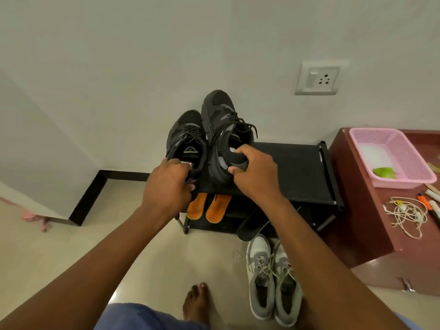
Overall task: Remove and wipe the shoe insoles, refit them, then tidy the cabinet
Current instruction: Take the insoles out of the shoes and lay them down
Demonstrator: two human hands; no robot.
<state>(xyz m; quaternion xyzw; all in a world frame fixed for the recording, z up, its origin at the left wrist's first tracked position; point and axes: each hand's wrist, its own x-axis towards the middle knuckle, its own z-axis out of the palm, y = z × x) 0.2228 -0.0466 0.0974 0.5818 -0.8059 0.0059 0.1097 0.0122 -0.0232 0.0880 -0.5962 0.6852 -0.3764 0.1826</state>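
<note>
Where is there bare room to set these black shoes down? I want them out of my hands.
The rack top is bare right of the right hand, up to its right rail. The lower shelf is crowded with orange insoles; grey shoes sit on the floor below. Floor left of the rack is open.

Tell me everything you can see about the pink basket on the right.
The pink basket is a shallow rectangular tray that looks like plastic, with fine mesh walls and a solid rim. It sits upright on the reddish-brown cabinet top near the wall, right of the black shoe rack. Inside lie something white and a green leaf-like scrap. No hand touches it.
</note>
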